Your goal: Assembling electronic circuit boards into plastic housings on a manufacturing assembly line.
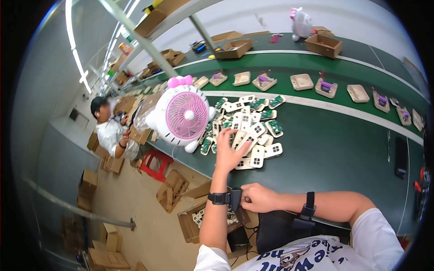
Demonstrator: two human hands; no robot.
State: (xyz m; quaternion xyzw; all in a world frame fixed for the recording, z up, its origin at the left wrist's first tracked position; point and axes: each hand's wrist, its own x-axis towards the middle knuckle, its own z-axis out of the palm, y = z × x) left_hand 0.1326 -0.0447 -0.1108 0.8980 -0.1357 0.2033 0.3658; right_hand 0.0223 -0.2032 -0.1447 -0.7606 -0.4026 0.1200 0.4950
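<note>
My left hand (230,151) reaches over a heap of cream plastic casings (257,156), with thumb and fingers apart. Several pieces in the heap show green circuit boards (274,127); others lie with their dark square openings up. Around my left wrist is a strap with a black box-like device (235,198). My right hand (260,198) is closed at this device's side, its fingertips partly hidden. Just left of the heap stands a white fan (165,110) with a pink grille and pink bow.
Beyond the heap, a green conveyor belt (325,72) carries open cream shells (302,81), some with purple parts. A black flat object (400,157) lies at right. Below the bench edge is a cardboard box (187,226) holding more pieces. A co-worker (108,131) and red stool (156,165) are left.
</note>
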